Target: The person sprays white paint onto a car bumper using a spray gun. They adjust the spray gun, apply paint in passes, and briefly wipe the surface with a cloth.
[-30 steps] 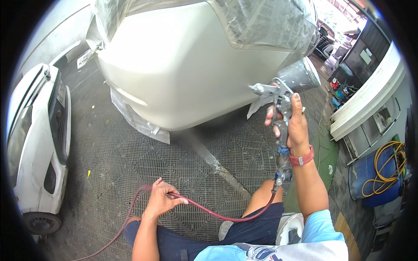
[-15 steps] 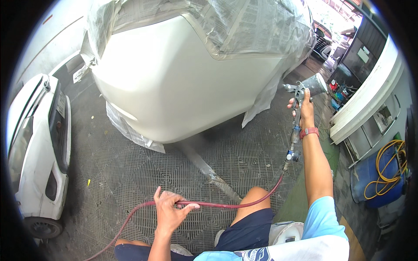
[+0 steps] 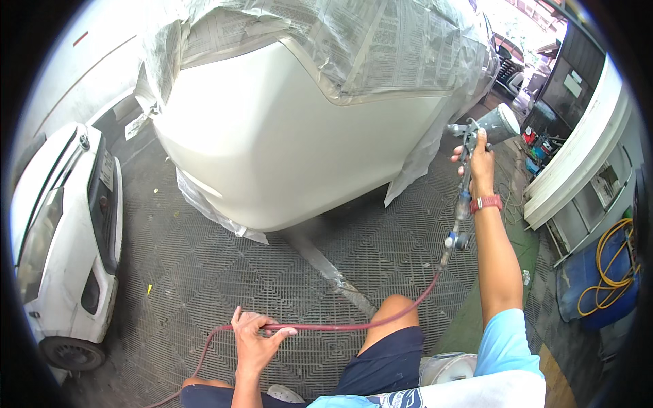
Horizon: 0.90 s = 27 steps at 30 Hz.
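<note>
My right hand (image 3: 482, 165) is wrapped round the handle of a paint spray gun (image 3: 468, 143) with a grey cup on top. The gun is held up at the right, its nozzle pointing left toward a white car bumper (image 3: 292, 143), some way off its right end. From the gun's lower fitting a dark red air hose (image 3: 333, 328) curves down and left across my knee. My left hand (image 3: 255, 338) holds this hose low in front of me, between thumb and fingers. Paper and plastic sheeting (image 3: 381, 47) covers the car above the bumper.
A white car front end (image 3: 81, 238) stands at the left. On the right are a long white panel (image 3: 578, 146) and a blue drum (image 3: 592, 272) with a coiled yellow hose (image 3: 609, 265). A white bucket (image 3: 449, 367) is beside my leg, on dark ribbed floor mats (image 3: 218, 272).
The view has shifted a little, so the surroundings sit farther right. My left hand has moved slightly left and lower with the hose. The right hand keeps its grip on the spray gun.
</note>
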Available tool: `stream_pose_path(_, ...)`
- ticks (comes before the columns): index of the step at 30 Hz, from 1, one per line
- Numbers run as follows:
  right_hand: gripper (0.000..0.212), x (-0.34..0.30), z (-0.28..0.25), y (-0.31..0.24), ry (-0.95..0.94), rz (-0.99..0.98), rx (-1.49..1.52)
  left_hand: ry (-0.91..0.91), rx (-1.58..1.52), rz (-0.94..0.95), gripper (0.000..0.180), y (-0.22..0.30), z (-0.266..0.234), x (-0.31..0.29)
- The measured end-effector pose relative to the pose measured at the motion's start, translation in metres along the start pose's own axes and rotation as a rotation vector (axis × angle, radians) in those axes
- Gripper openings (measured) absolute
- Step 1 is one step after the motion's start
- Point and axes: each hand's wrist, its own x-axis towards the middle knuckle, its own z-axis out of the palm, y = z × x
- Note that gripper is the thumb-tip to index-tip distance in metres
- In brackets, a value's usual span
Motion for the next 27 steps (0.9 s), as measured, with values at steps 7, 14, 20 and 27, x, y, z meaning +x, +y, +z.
stream_pose_path(7, 0.067, -0.137, 0.033, -0.064, -0.352, 0.012, 0.242, -0.126, 0.018, -0.006, 0.050, -0.038, -0.023, -0.019)
stream_pose_path(14, 0.068, -0.213, 0.070, -0.113, -0.659, -0.019, 0.271, -0.167, -0.019, -0.007, 0.049, -0.053, -0.036, -0.035)
stream_pose_path(20, 0.075, -0.201, 0.081, -0.140, -0.826, -0.028, 0.464, -0.180, -0.031, -0.014, 0.051, -0.051, -0.033, -0.039)
stream_pose_path(27, 0.075, -0.135, 0.062, -0.118, -0.591, -0.023, 0.422, -0.101, -0.011, -0.018, 0.049, -0.033, -0.033, -0.035)
